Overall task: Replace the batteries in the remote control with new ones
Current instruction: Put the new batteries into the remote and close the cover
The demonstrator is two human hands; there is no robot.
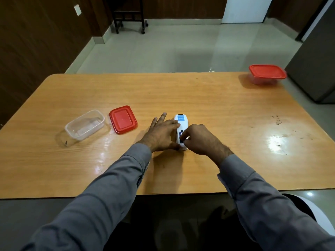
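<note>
On the near middle of the desk: the remote control (181,131) lies back-up, its long axis running away from the person, battery bay open at the near end with something dark and blue showing inside.
Right hand (198,140): fingers curled, fingertips pinching at the open bay; whether they hold a battery or only touch one I cannot tell.
Left hand (162,134): fingers straight and spread, pressing the remote's left edge and top to pin it flat.
Handling: likely a light, stiff plastic shell, smooth enough to skid on the glossy desk (199,98), so it needs pinning by its long sides; the cells are probably small and prone to roll, best pinched at the middle and lifted from one end.
Left, a little farther: a loose red lid (122,119) beside an open clear container (85,125).
Far right corner: a lidded container (266,74), well apart.
</note>
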